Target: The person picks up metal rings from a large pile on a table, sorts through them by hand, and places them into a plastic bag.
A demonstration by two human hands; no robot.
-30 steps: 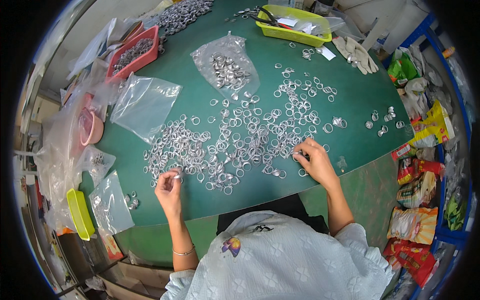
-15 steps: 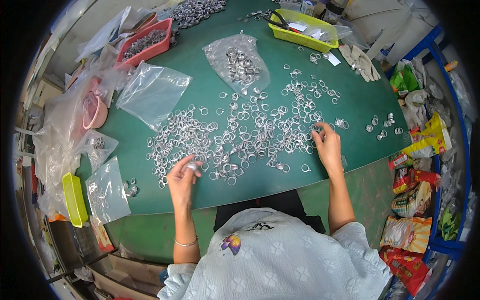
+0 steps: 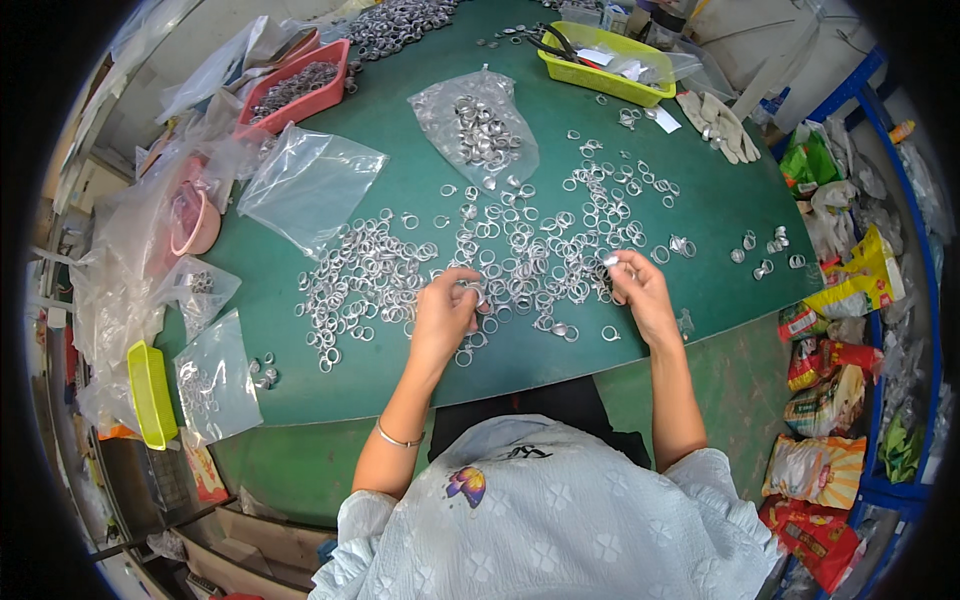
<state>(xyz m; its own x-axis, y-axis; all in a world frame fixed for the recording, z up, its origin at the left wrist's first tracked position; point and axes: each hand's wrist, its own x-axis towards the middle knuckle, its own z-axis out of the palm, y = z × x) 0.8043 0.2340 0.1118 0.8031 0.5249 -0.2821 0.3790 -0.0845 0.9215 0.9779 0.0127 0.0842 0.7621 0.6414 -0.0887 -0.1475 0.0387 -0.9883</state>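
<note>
Many loose silver-coloured metal rings (image 3: 365,270) lie spread over the green tabletop (image 3: 690,290) in front of me. My left hand (image 3: 445,315) is over the near middle of the spread, its fingers curled round metal rings whose number I cannot make out. At the right side of the spread, my right hand (image 3: 645,300) pinches a metal ring (image 3: 611,261) between thumb and fingers. Beyond the loose rings lies a clear plastic bag (image 3: 430,105) with more rings inside.
A red basket (image 3: 340,92) of metal parts stands far left, a yellow-green basket (image 3: 600,82) with pliers far right. Nearby are work gloves (image 3: 735,135), an empty-looking plastic bag (image 3: 310,190), a pink bowl (image 3: 205,230), and a narrow yellow tray (image 3: 150,395). Packaged goods (image 3: 815,470) fill the shelf at right.
My left hand has moved right, from the left part of the spread to its near middle. My right hand has shifted slightly left, and a ring now shows at its fingertips.
</note>
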